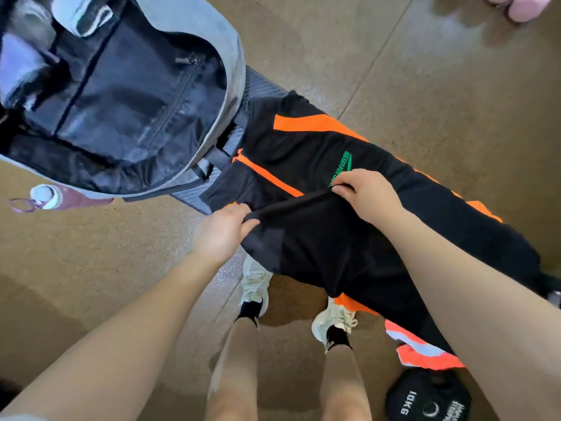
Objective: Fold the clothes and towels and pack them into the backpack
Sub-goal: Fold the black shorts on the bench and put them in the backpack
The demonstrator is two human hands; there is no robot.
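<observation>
A black garment with orange stripes and a green logo [318, 153] lies stretched along a narrow dark bench [264, 83]. My left hand [223, 230] pinches the near edge of the fabric at its left corner. My right hand [368, 192] pinches the same edge further right, close to the green logo. Between the hands the edge is pulled taut and lifted. A grey backpack [212, 34] sits wide open at the upper left, showing its dark lining and an inner zip pocket.
A pink-capped bottle [47, 196] sticks out of the backpack's side. An orange and grey garment [425, 352] hangs at the lower right above a black 10 kg weight [428, 399]. My white shoes [255, 284] stand on the brown floor. Pink slippers [522, 7] are at the top right.
</observation>
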